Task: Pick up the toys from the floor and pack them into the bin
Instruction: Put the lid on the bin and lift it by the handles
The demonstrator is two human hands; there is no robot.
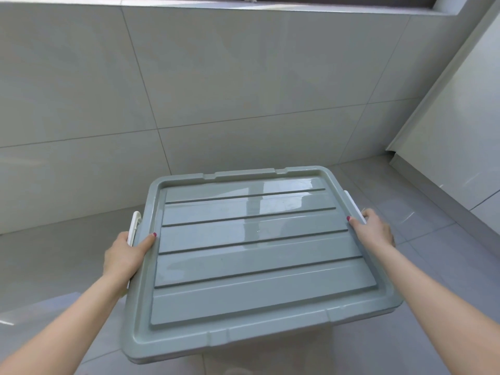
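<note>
In the head view, above a glossy grey tiled floor, a grey-blue rectangular plastic bin lid sits closed on its bin, held up between both hands. The lid is smooth and shiny, with a raised rim and four long straight grooves across its recessed panel; no writing can be read on it. White plastic latch handles stand at each short side. The left hand grasps the left edge, thumb on top; the right hand grasps the right edge, fingers curled over the latch. Large pale matte wall tiles rise behind.
</note>
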